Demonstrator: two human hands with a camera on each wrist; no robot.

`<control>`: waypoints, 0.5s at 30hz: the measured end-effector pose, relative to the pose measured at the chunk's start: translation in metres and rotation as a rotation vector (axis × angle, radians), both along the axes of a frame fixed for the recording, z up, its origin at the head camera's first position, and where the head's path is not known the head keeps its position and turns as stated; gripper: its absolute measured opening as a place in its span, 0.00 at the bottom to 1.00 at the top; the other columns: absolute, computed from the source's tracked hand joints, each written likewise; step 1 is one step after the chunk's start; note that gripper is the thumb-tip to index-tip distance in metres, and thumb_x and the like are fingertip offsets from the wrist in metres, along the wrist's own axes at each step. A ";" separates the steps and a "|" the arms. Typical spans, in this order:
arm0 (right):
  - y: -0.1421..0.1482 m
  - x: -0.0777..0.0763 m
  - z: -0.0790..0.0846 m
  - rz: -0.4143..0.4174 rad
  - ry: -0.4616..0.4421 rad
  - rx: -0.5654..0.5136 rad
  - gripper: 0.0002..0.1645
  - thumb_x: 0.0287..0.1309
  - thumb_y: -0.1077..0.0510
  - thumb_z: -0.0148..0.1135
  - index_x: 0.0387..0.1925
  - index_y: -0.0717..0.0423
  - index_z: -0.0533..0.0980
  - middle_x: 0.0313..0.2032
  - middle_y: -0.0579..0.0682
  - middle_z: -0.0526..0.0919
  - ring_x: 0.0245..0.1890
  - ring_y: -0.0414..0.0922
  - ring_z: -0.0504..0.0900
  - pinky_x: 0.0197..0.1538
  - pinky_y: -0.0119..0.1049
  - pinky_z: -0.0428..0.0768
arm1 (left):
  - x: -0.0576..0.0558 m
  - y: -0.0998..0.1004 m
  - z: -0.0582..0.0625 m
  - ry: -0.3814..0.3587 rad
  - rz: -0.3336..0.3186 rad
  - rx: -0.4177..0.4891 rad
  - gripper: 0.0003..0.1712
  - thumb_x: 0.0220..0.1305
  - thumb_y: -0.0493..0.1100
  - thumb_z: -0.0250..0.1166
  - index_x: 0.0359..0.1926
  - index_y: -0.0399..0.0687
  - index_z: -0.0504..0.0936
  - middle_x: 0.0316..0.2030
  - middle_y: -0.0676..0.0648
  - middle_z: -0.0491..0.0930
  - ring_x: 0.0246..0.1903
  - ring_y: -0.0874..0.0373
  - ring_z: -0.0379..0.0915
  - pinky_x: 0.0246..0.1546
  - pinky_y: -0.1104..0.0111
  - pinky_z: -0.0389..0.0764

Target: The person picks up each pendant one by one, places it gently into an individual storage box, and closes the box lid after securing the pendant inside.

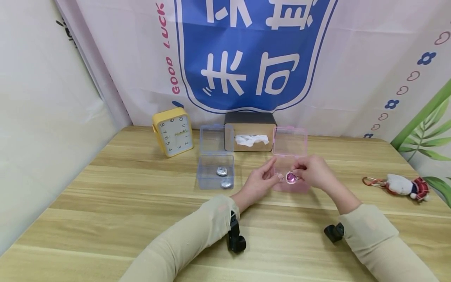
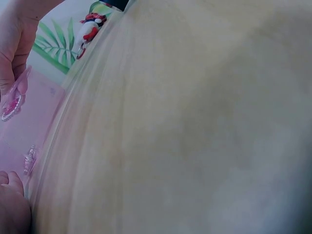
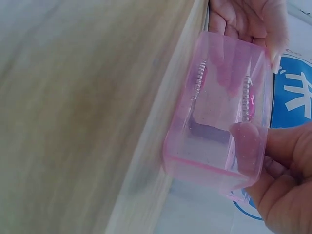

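Observation:
A clear pink box (image 1: pixel 296 188) stands on the table with its lid (image 1: pixel 290 141) raised. My right hand (image 1: pixel 313 171) pinches a heart-shaped magenta gem (image 1: pixel 291 178) with a silver beaded rim, down inside the box. In the right wrist view that gem (image 3: pixel 248 100) hangs along one side, while a second beaded gem (image 3: pixel 200 80) lies at the bottom. My left hand (image 1: pixel 255 184) rests against the box's left side, thumb up at the rim and forefinger extended. Left of it, a clear blue box (image 1: pixel 204 183) stands open, holding two round silvery pieces (image 1: pixel 222 171).
Behind the boxes is a tissue box (image 1: pixel 230 137), black and wood-coloured. A yellow clock (image 1: pixel 174 131) stands at the back left. To the right lies a small plush keychain (image 1: pixel 399 185) with a red carabiner (image 1: pixel 371 181). A printed cloth (image 1: pixel 148 78) hangs behind the table.

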State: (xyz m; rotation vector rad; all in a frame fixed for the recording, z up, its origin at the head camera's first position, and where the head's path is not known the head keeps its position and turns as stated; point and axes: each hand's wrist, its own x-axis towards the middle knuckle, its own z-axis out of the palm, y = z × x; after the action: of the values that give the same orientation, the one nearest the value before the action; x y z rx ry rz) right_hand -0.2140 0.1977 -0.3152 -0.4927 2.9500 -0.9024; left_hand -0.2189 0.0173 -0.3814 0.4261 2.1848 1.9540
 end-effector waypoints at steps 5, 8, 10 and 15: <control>0.000 -0.001 -0.001 0.001 -0.005 0.019 0.04 0.54 0.69 0.59 0.27 0.63 0.79 0.22 0.51 0.81 0.22 0.41 0.75 0.26 0.30 0.76 | 0.000 0.000 0.000 0.012 0.000 -0.004 0.37 0.59 0.42 0.64 0.68 0.54 0.60 0.69 0.52 0.56 0.64 0.62 0.58 0.61 0.77 0.64; 0.000 -0.001 -0.002 -0.020 -0.024 -0.015 0.05 0.55 0.69 0.58 0.30 0.67 0.79 0.24 0.54 0.82 0.23 0.43 0.78 0.27 0.30 0.79 | 0.001 0.000 0.000 0.010 0.002 -0.004 0.36 0.59 0.42 0.64 0.68 0.54 0.61 0.69 0.52 0.56 0.64 0.61 0.58 0.61 0.77 0.64; 0.001 -0.001 -0.002 -0.035 -0.033 -0.036 0.06 0.55 0.70 0.57 0.32 0.69 0.79 0.26 0.56 0.82 0.24 0.44 0.80 0.28 0.31 0.81 | 0.001 0.000 0.000 0.011 0.001 -0.002 0.36 0.60 0.43 0.63 0.68 0.54 0.61 0.69 0.52 0.56 0.64 0.61 0.58 0.61 0.76 0.64; 0.002 -0.001 0.000 -0.068 -0.042 -0.068 0.07 0.58 0.67 0.57 0.33 0.70 0.78 0.27 0.58 0.82 0.27 0.46 0.80 0.29 0.32 0.82 | 0.001 0.000 0.001 0.013 0.000 0.002 0.36 0.60 0.43 0.63 0.68 0.54 0.61 0.68 0.53 0.56 0.64 0.61 0.58 0.62 0.76 0.64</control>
State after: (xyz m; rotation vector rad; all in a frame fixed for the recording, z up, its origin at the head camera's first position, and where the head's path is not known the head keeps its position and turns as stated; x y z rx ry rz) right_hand -0.2148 0.1995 -0.3155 -0.3733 2.9231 -1.0093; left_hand -0.2174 0.0169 -0.3808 0.4400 2.1910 1.9597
